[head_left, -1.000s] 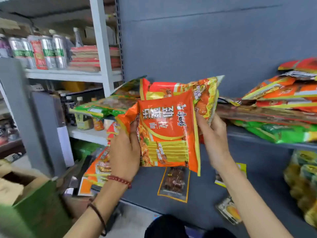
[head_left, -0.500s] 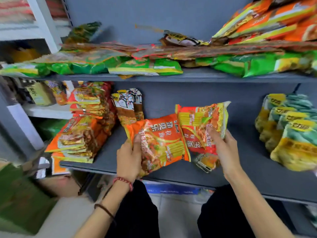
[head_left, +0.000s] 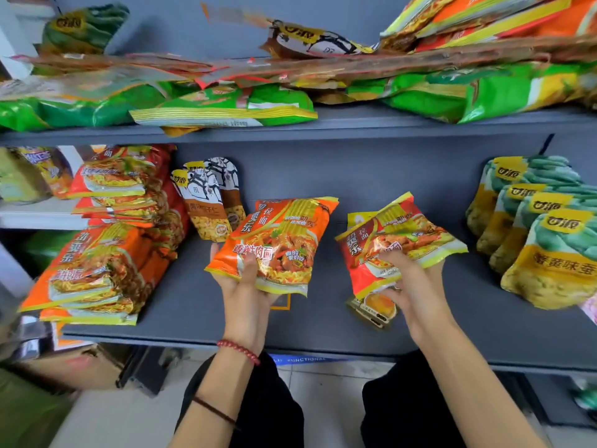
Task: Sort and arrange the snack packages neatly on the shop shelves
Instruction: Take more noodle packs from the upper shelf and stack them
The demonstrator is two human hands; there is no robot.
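Nearest me, right of the orange stack point(head_left: 97, 270), my left hand point(head_left: 245, 295) cups an orange noodle pack point(head_left: 277, 244) from below, thumb clamped across its lower edge. Further right of the stack, my right hand point(head_left: 416, 286) curls over a redder noodle pack point(head_left: 397, 240), fingers bunching its crinkled film. A small flat packet point(head_left: 374, 305) sits under that hand, and I cannot tell whether I pinch it too or it lies on the lower shelf point(head_left: 323, 331). Both packs hang just above that shelf.

The film is slick and puffed with air, the noodle block inside stiff and brittle, so I judge a light hold by the seams is best, with no squeezing of the middle. The orange one matches the stack, so I would lay it flat on top, edges squared, print facing up.

Behind the stack's right side stand brown-and-white pouches point(head_left: 210, 195), glossy and round-topped. Farthest right of the stack, plump green-and-yellow bags point(head_left: 549, 240) lean in a row. Above the stack, flat green packs point(head_left: 226, 108) sprawl along the upper shelf point(head_left: 387, 130).
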